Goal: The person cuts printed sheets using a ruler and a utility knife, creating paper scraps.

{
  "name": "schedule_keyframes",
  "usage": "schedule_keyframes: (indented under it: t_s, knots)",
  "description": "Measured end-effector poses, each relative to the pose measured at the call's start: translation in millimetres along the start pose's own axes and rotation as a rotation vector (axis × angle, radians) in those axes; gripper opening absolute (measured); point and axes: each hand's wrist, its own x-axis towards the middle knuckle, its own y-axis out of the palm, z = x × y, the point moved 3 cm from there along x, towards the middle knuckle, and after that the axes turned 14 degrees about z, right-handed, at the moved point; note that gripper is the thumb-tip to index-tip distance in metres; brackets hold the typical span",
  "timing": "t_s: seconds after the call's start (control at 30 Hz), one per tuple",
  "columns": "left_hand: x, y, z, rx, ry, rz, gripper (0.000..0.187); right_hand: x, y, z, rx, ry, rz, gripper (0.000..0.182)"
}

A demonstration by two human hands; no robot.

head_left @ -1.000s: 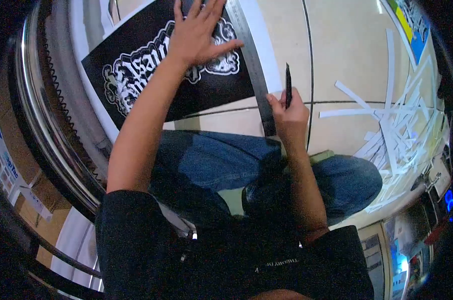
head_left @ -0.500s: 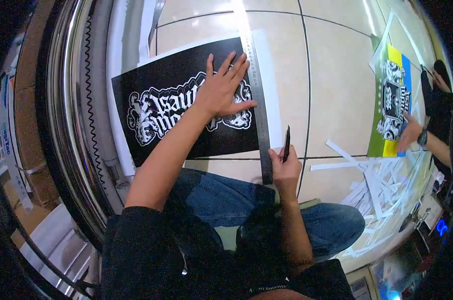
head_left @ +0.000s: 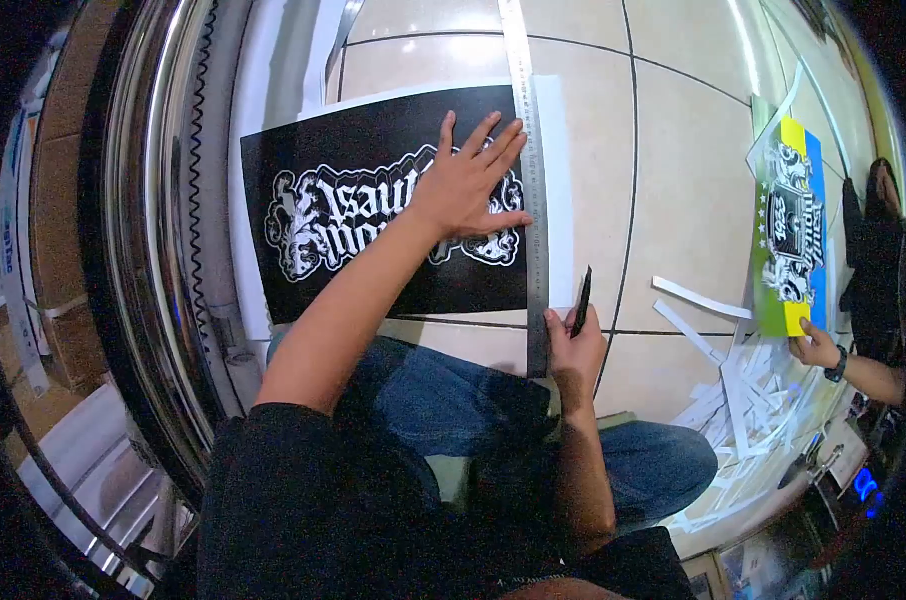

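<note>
A black printed sheet (head_left: pixel 373 125) with white ornate lettering and a white margin lies on the floor before me. Along its right side runs a long metal ruler (head_left: pixel 533 180). My left hand (head_left: pixel 465 190) rests flat on the print with fingers spread, its thumb and some fingertips reaching the ruler's edge. Close to the ruler's near end, my right hand (head_left: pixel 576 348) is closed around a black cutter knife (head_left: pixel 582 305), the tip pointing up and away from me. Part of the lettering is hidden under my left hand and forearm.
At right, a co-worker's hand (head_left: pixel 818 348) touches the corner of a yellow, blue and green print (head_left: pixel 795 230). White paper strips (head_left: pixel 738 400) are heaped below it. A machine with metal rollers (head_left: pixel 168 250) and a coiled cable (head_left: pixel 200 180) stands at left.
The view has shifted slightly, so the sheet sits further right. My hands keep nearly the same places on it. The co-worker's hand has moved to the near corner of the colourful print.
</note>
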Motion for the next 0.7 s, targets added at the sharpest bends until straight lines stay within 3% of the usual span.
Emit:
schedule_keyframes:
  t_s: [0.7]
  knots:
    - [-0.8,0.7,0.6,0.020,0.000,0.020,0.111,-1.6,-1.5,3.7,0.014,-0.050,0.008,0.034]
